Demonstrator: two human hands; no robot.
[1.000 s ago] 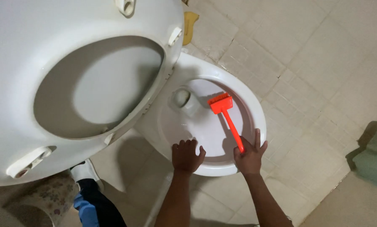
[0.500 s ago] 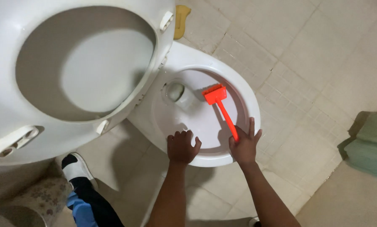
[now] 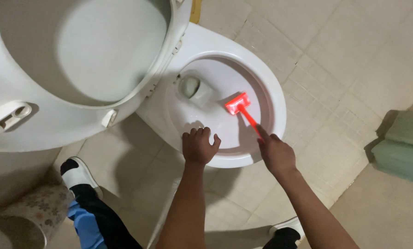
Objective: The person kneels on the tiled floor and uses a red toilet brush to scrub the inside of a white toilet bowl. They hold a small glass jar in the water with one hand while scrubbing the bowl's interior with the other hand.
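A white toilet bowl (image 3: 273,99) fills the upper middle of the view, its seat and lid (image 3: 54,120) raised at the left. My right hand (image 3: 275,154) is shut on the handle of an orange-red toilet brush (image 3: 239,107), whose flat head rests on the bowl's inner wall near the drain hole (image 3: 191,86). My left hand (image 3: 198,145) rests over the front rim of the bowl with its fingers curled and nothing in it.
Beige floor tiles (image 3: 354,60) surround the toilet. A green bundle (image 3: 402,145) lies at the right edge. My left leg in blue trousers with a white shoe (image 3: 79,177) stands at lower left, beside a flowered bin (image 3: 29,216). A yellow item (image 3: 196,10) sits behind the bowl.
The brush head has slid lower and to the right inside the bowl. My right hand went from spread fingers on the rim to a closed grip on the handle. The view has shifted.
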